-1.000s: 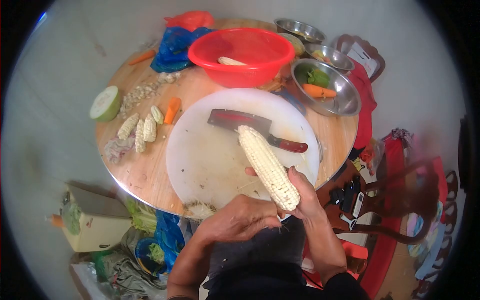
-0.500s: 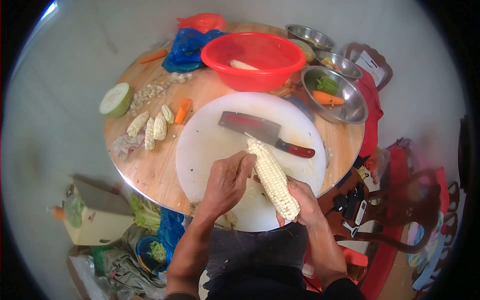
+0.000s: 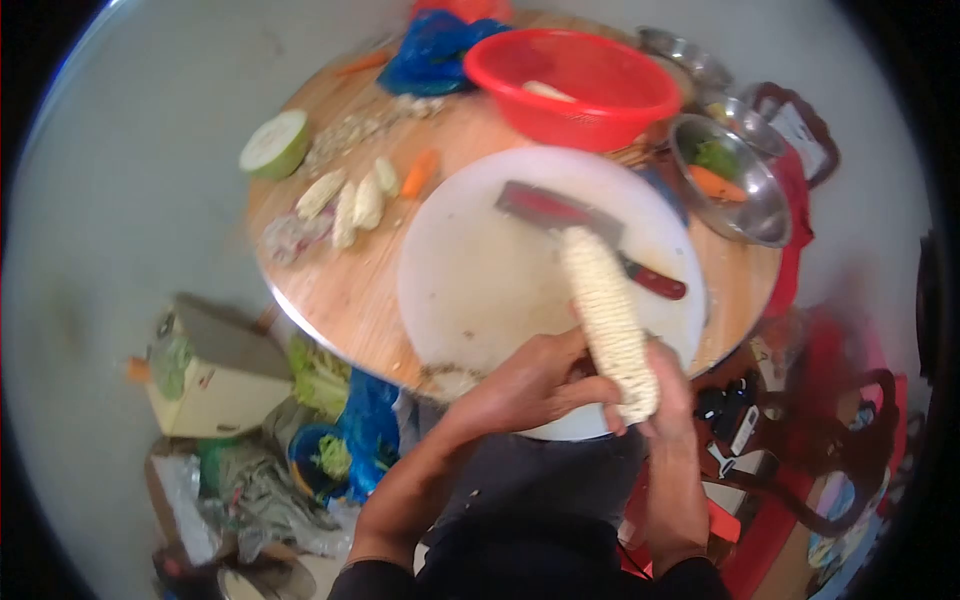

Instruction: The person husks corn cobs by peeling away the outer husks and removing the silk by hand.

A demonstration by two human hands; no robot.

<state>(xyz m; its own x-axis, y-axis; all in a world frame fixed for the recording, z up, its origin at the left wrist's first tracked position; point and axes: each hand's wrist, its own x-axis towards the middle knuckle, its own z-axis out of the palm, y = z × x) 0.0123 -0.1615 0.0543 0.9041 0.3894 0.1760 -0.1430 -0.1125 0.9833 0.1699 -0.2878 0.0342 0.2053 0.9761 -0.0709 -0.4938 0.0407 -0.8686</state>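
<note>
The right hand (image 3: 668,392) grasps a pale ear of corn (image 3: 610,325) near its lower end, wrapped along its right side. The left hand (image 3: 550,385) sits at the lower left of the same ear, thumb pointing across to its base; blur hides whether those fingers grip it or only touch it. The ear leans, its upper end tipped away from the body and to the left, over the near part of a round white cutting board (image 3: 480,290).

Dark scraps (image 3: 450,372) lie at the board's near edge. Beyond the hands, a cleaver (image 3: 560,207) rests flat on the board, its handle toward the right; the ear's tip covers a little of the blade.

The board lies on a round wooden counter (image 3: 325,300). To its left are a crumpled pale bag (image 3: 287,238), a cluster of short corn pieces (image 3: 345,210) and an orange carrot piece (image 3: 420,173). On the right a steel bowl (image 3: 768,215) holds a carrot (image 3: 715,184) and something green (image 3: 717,158).

Farther off, a cut gourd (image 3: 275,145) sits at the left edge. Past the board stands a red basin (image 3: 575,115) with a pale piece inside, beside a blue bag (image 3: 432,52).
</note>
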